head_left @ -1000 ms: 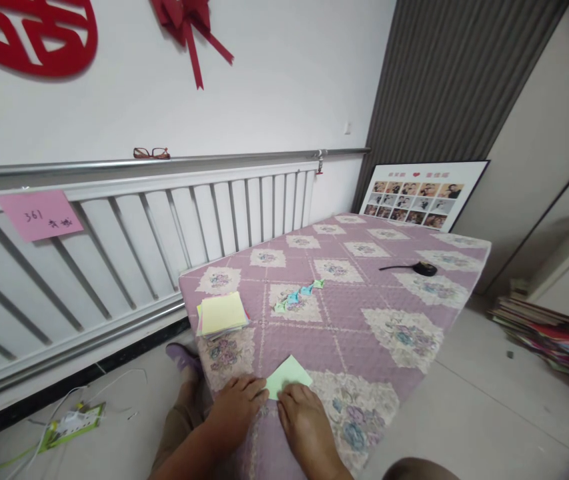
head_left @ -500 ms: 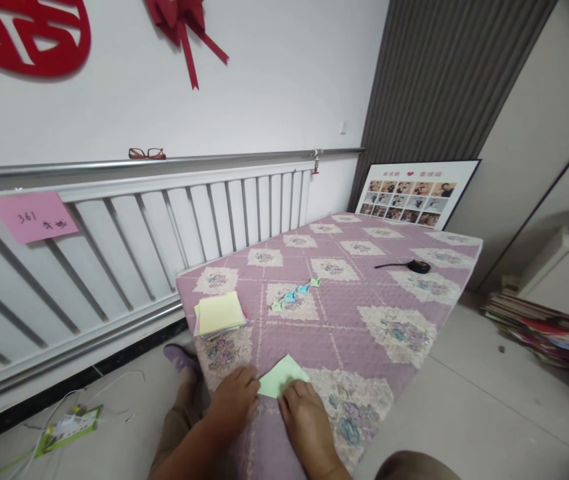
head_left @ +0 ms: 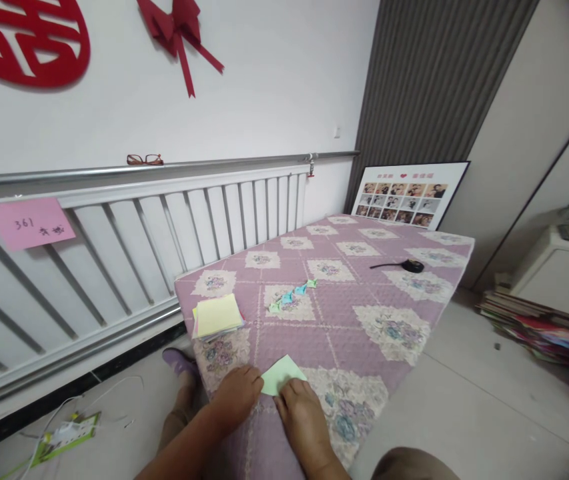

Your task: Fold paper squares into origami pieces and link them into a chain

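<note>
A light green sheet of paper [head_left: 281,375] lies on the near end of the table, one corner pointing away from me; it looks folded into a triangle. My left hand [head_left: 238,396] has its fingers curled together at the sheet's left corner. On the sheet's lower right side, my right hand [head_left: 303,415] presses down with bent fingers, hiding that edge. Beyond them, a row of several small folded paper pieces [head_left: 288,297] in green and blue runs across the cloth. To the left sits a stack of square paper [head_left: 218,316], yellow on top.
A purple flowered cloth [head_left: 324,347] covers the table. Farther right lies a black spoon-shaped object [head_left: 411,266]. Along the left stands a white radiator [head_left: 149,233] with a pink note [head_left: 31,223]. A photo board [head_left: 409,193] leans at the back. A power strip [head_left: 67,437] is on the floor.
The camera view has shifted slightly. My right fingertips have moved a little left along the green paper, and my left hand stays at its left corner.
</note>
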### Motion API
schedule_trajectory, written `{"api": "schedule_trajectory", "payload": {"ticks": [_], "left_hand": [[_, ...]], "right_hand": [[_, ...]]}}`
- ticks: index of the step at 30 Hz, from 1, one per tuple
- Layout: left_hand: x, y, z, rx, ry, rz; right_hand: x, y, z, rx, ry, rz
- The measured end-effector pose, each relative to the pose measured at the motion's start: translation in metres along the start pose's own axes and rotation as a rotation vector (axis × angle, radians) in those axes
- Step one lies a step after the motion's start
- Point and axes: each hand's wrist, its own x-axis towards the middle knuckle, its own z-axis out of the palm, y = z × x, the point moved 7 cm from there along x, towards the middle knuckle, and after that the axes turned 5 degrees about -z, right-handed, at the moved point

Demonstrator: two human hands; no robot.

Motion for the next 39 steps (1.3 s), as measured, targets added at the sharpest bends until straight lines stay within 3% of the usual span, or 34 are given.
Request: {"api": "schedule_trajectory", "payload": {"ticks": [10, 21, 28, 30, 32, 36, 39], "left_hand": [[0.010, 0.009, -0.002, 0.087, -0.077, 0.027], [0.008, 0.011, -0.008, 0.076, 0.006, -0.014], [0.001, 0.007, -0.022, 0.010, 0.133, -0.033], [-0.003, 0.009, -0.036, -0.038, 0.204, -0.024], [-0.009, 0.009, -0.058, -0.143, 0.345, -0.025], [-0.023, -0.007, -0.094, -0.405, 0.617, -0.120], [-0.028, -0.018, -0.092, -0.512, 0.672, -0.183]], "right_hand": [[-0.001, 0.004, 0.006, -0.023, -0.018, 0.018], [0.000, 0.003, 0.001, 0.034, 0.011, 0.020], [-0.001, 0.002, -0.002, 0.121, 0.095, -0.031], [-0.001, 0.004, -0.006, 0.251, 0.163, -0.041], [-0.001, 0.010, -0.009, 0.446, 0.220, -0.023], [-0.005, 0.040, -0.005, 0.867, 0.277, 0.251], [-0.008, 0.056, -0.002, 0.972, 0.301, 0.405]]}}
